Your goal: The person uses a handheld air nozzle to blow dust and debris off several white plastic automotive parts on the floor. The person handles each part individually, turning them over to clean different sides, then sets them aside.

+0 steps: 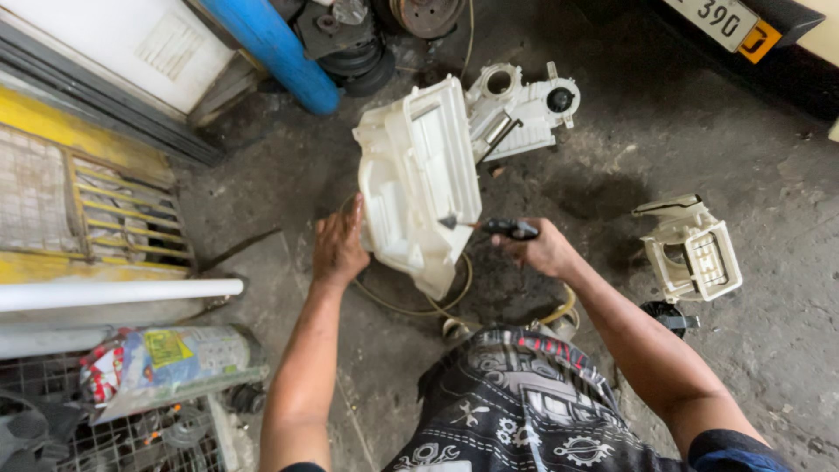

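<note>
white plastic blower housing (418, 179) stands tilted on the concrete floor (699, 131), mid-frame. left hand (337, 249) flat against its left edge, fingers spread. right hand (544, 249) fisted around a black-handled tool (498, 227), tip touching the housing. second white housing (524, 109) just behind, smaller vent piece (690, 249) apart at right.

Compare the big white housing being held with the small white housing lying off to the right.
The big housing is far larger than the small housing. The big one is propped on edge, steadied by the left hand, while the small one lies loose on the floor, untouched. The right hand points a dark-handled tool at the big housing; nothing works on the small one. Both are off-white moulded plastic shells.
</note>
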